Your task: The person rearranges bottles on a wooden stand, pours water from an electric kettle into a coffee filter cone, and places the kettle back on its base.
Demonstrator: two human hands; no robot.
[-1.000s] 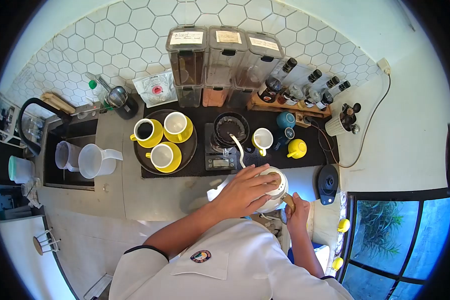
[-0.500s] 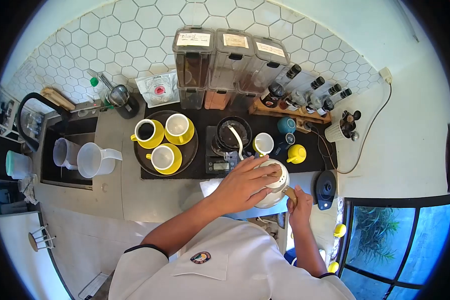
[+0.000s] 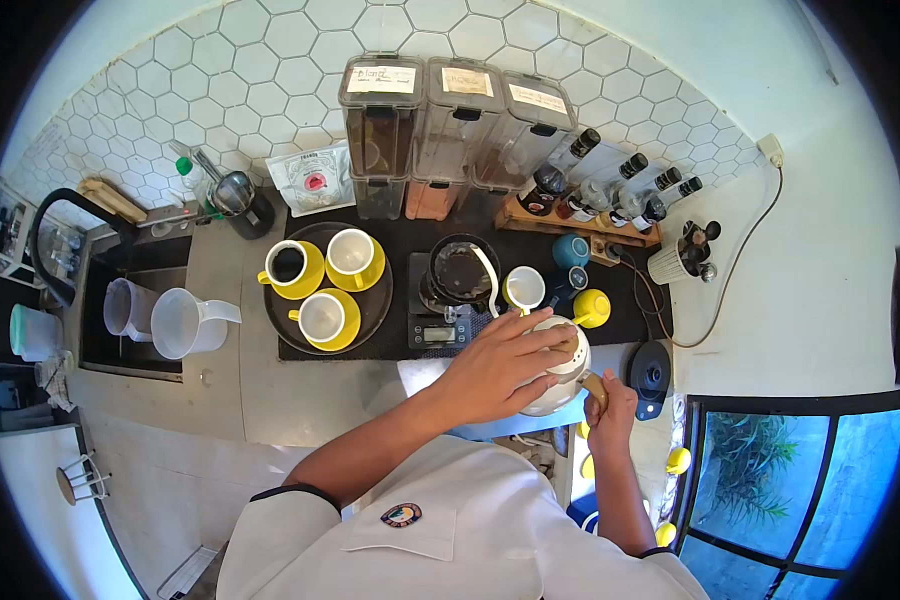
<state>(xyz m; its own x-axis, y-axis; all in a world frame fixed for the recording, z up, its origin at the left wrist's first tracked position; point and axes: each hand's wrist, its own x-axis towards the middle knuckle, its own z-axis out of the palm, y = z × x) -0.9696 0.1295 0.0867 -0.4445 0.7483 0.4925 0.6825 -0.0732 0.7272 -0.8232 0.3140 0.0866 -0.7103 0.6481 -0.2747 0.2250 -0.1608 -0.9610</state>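
A white gooseneck kettle (image 3: 552,397) is held over the counter's front edge. My right hand (image 3: 611,412) is closed around its wooden handle (image 3: 594,386). Across the top, my left hand (image 3: 500,368) grips the lid (image 3: 574,364) with long fingers about its wooden knob. The spout (image 3: 491,277) curves up past the right rim of a dark coffee dripper (image 3: 460,268), which sits by a digital scale (image 3: 437,334). Just right of the spout stands a white-lined cup (image 3: 525,287). The kettle's base (image 3: 650,372) lies to the right.
At left, a round tray (image 3: 377,322) carries yellow cups on saucers, one with dark liquid. A clear pitcher (image 3: 177,325) stands beside the sink (image 3: 160,367). Storage bins (image 3: 465,130) and syrup bottles (image 3: 630,200) line the back. A cord (image 3: 745,270) runs down the right wall.
The kettle has shifted to the right with both hands on it. Its spout has moved from over the dripper towards the dripper's right edge. The camera view has shifted slightly.
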